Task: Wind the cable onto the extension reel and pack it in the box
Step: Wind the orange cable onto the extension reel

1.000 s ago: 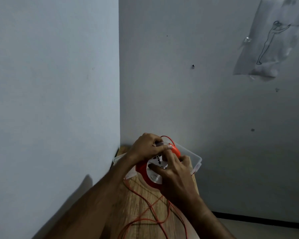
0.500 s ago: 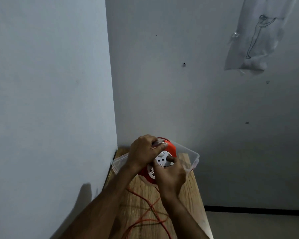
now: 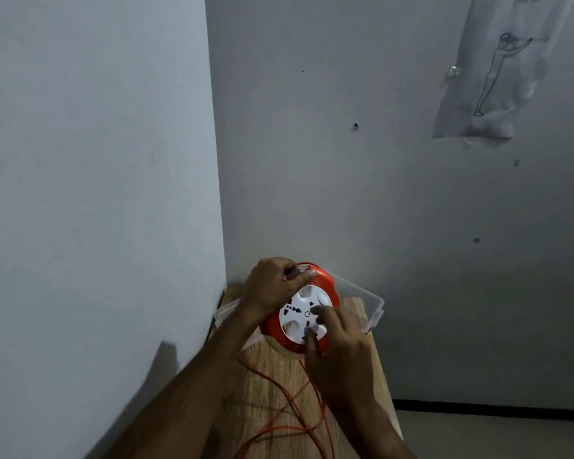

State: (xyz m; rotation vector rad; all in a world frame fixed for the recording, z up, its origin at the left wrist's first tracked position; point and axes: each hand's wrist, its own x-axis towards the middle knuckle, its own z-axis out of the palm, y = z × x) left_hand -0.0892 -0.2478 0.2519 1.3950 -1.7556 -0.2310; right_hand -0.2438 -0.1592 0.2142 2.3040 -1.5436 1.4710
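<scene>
Winding is unfinished: the left hand (image 3: 268, 288) grips the reel (image 3: 299, 318), right hand (image 3: 337, 339) fingertips press its white face, orange cable (image 3: 285, 402) lies loose, and the clear box (image 3: 373, 304) waits.

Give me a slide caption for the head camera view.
Left hand grips the reel; right hand fingers its white face.

We are counting two hands, a left hand (image 3: 268, 289) and a right hand (image 3: 340, 352), one orange extension reel (image 3: 299, 318), one orange cable (image 3: 289, 404), one clear plastic box (image 3: 373, 304), one wooden table (image 3: 265, 385), and one drawing (image 3: 492, 74) on the wall.
</scene>
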